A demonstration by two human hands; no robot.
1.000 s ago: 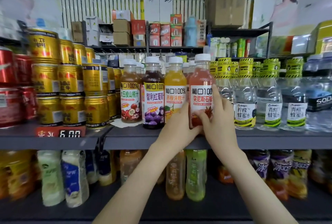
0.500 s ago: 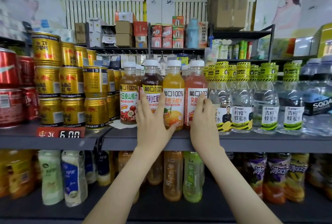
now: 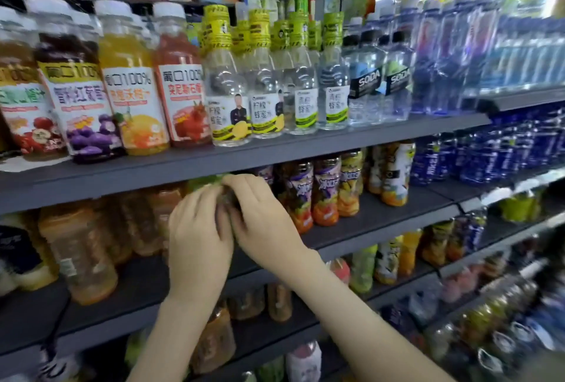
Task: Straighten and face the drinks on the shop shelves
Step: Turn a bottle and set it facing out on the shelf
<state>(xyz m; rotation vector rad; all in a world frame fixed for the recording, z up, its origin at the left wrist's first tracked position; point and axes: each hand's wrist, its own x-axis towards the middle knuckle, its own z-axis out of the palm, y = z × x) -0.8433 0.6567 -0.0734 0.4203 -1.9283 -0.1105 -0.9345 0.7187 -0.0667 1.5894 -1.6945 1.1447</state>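
Note:
Both hands are on the second shelf down, wrapped around one bottle that they almost wholly hide; only a dark, blurred strip shows between them. My left hand covers its left side and my right hand its right side. To the right stand purple-labelled fruit drink bottles. On the shelf above, four juice bottles face forward, the red one at the right end, beside clear honey-water bottles with yellow caps.
The grey upper shelf edge runs just above my hands. Orange tea bottles stand left of my hands. Soda water bottles and blue bottles fill the right. Lower shelves hold more drinks.
Both hands left the juice bottles on the upper shelf and dropped to the shelf below, closing around a bottle there. The view swung down and to the right.

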